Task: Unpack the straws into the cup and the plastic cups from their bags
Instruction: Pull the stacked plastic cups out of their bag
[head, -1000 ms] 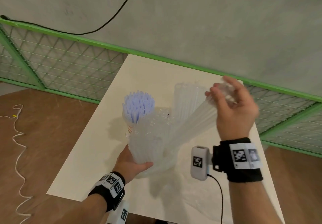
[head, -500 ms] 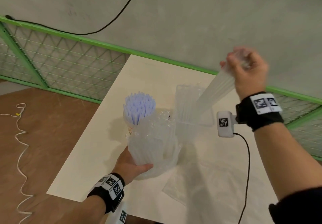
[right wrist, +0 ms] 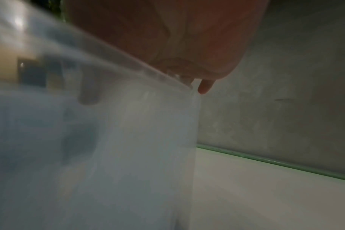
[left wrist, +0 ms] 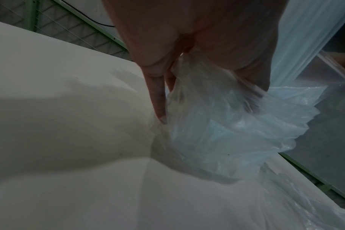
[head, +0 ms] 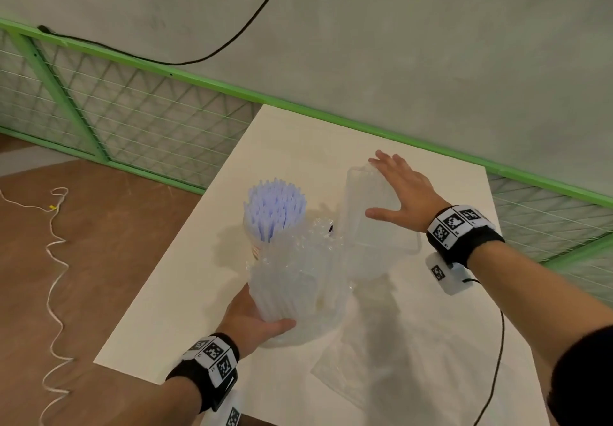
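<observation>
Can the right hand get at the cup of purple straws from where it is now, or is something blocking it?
Probably not directly. The right hand lies flat on the clear upright container, which stands between it and the purple straws. The bagged bundle held by the left hand crowds the near side. Reaching over the top looks possible.

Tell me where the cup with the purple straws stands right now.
In the head view, the cup of purple straws stands on the table near its left edge, just behind the bagged clear straws that the left hand holds.
</observation>
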Action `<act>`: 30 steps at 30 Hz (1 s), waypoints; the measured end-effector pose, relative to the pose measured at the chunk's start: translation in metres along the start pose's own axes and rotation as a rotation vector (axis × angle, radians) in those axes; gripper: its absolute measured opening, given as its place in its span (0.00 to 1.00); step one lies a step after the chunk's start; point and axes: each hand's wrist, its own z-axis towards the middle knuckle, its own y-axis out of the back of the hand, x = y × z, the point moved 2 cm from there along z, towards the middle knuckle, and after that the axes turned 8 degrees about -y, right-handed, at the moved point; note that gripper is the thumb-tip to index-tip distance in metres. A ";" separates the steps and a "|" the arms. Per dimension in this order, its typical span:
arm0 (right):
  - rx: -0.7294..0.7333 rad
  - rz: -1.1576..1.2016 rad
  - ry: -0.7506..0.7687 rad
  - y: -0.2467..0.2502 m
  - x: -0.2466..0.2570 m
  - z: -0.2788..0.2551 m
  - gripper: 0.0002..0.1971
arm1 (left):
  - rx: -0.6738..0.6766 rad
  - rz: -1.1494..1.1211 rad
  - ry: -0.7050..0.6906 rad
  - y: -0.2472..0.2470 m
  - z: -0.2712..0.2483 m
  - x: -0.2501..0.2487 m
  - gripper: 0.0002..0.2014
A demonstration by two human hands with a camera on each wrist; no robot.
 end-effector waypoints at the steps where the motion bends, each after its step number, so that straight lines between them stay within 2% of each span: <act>1: 0.001 -0.017 0.009 -0.002 0.001 0.002 0.50 | 0.001 -0.007 -0.004 0.000 -0.001 -0.001 0.46; 5: -0.092 -0.053 0.012 -0.002 0.002 0.015 0.52 | -0.009 -0.012 0.009 0.001 -0.001 -0.003 0.47; 8: -0.048 -0.046 0.004 -0.003 0.003 0.022 0.53 | -0.012 -0.003 0.006 0.000 -0.001 -0.004 0.47; 10: -0.009 -0.057 0.006 -0.007 0.004 0.025 0.49 | -0.010 0.003 0.002 0.000 -0.001 -0.004 0.46; 13: -0.070 0.058 -0.064 -0.006 0.005 0.028 0.41 | -0.010 0.009 -0.005 0.000 -0.001 -0.006 0.42; 15: -0.098 0.096 -0.093 -0.006 0.004 0.028 0.40 | -0.003 0.016 -0.006 -0.001 -0.002 -0.008 0.42; 18: -0.021 0.055 -0.082 -0.008 0.005 0.024 0.42 | -0.003 0.000 0.009 0.000 -0.003 -0.007 0.43; 21: 0.003 0.159 -0.043 -0.002 0.006 0.025 0.43 | 0.000 0.004 0.010 0.000 -0.001 -0.007 0.44; 23: -0.045 0.209 -0.013 -0.001 0.008 0.026 0.37 | -0.004 0.011 0.006 -0.001 -0.001 -0.006 0.45; 26: -0.124 0.199 -0.046 -0.005 0.013 0.024 0.25 | -0.001 0.020 0.015 0.000 -0.001 -0.004 0.45; 28: -0.171 0.225 -0.065 -0.006 0.014 0.022 0.23 | 0.003 0.016 0.020 0.000 -0.001 -0.004 0.47; 30: -0.138 0.245 -0.044 -0.003 0.013 0.021 0.25 | -0.002 0.014 0.014 0.000 -0.001 -0.005 0.44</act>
